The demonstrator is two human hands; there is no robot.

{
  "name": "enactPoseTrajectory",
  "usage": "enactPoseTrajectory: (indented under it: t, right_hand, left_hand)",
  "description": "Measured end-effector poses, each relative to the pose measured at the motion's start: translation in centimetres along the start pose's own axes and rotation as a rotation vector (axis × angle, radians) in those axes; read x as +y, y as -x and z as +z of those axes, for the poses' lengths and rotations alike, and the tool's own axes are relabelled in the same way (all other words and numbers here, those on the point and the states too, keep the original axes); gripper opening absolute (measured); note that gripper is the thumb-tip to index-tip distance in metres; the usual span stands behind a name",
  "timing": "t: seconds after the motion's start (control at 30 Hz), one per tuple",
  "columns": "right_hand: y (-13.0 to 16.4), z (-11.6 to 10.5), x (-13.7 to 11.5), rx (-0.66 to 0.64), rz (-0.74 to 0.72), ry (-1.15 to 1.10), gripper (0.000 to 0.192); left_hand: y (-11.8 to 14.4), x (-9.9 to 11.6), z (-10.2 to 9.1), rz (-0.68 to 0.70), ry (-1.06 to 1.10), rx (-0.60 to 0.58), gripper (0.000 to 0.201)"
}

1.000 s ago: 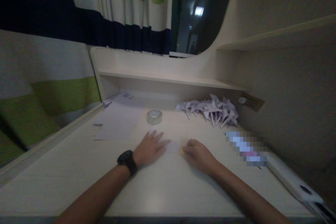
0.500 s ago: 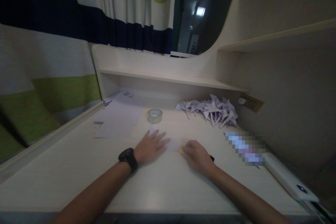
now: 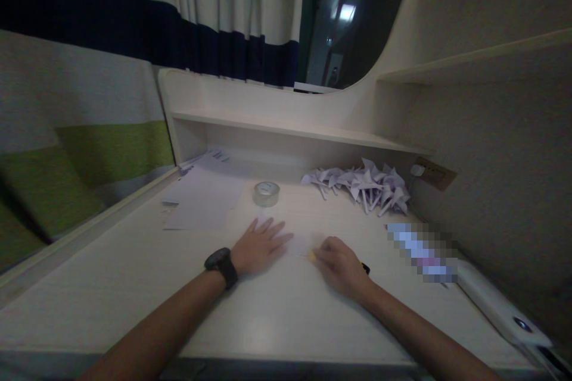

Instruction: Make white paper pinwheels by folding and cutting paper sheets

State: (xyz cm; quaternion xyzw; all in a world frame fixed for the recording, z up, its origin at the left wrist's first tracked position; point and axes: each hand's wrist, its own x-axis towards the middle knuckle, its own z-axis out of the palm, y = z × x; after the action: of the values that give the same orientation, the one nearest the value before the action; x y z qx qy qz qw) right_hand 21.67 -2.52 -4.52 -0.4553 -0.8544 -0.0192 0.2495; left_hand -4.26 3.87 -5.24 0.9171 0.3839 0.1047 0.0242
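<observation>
My left hand (image 3: 260, 247), with a black watch on its wrist, lies flat with spread fingers on a small white paper piece (image 3: 299, 243). The paper blends into the pale desk, and the hand covers part of it. At its right end, my right hand (image 3: 340, 268) is closed around a slim tool (image 3: 311, 255). Its yellow front shows at the fingertips and a dark end sticks out behind the hand; it looks like a utility knife, though most of it is hidden. Beyond the left hand sits a roll of clear tape (image 3: 267, 195).
White paper sheets (image 3: 201, 196) lie at the back left. Several paper pinwheels (image 3: 361, 184) are heaped at the back right. On the right are a blurred-out screen (image 3: 420, 253) and a long white device (image 3: 496, 300). A low shelf (image 3: 286, 128) spans the desk's back.
The view has shifted slightly. My left hand stays pressed on the paper, and my right hand keeps hold of the tool in almost the same spot.
</observation>
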Motion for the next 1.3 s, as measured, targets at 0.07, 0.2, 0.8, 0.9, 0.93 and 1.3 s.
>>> enactPoseTrajectory:
  t: [0.07,0.2,0.8,0.9,0.93,1.3]
  right_hand:
    - [0.0,-0.1,-0.1,-0.003,0.006,0.003,0.015]
    - [-0.1,0.1,-0.1,-0.003,0.013,0.005,0.014]
    - [-0.1,0.5,-0.9,0.019,-0.003,0.036,0.016]
    - [0.0,0.4,-0.9,0.01,-0.024,0.041,0.016]
    - [0.0,0.3,-0.9,0.006,-0.023,0.047,0.016]
    - [-0.1,0.4,-0.9,0.011,0.012,0.043,0.014]
  left_hand:
    - [0.0,0.0,0.0,0.003,0.001,0.0,0.051]
    - [0.0,0.0,0.0,0.005,-0.002,0.003,0.051]
    - [0.0,0.0,0.0,0.002,0.029,0.001,0.051]
    - [0.1,0.0,0.1,-0.001,0.026,0.013,0.05]
    - [0.1,0.0,0.1,0.0,0.024,0.017,0.05]
    - [0.0,0.1,0.1,0.005,0.02,0.024,0.05]
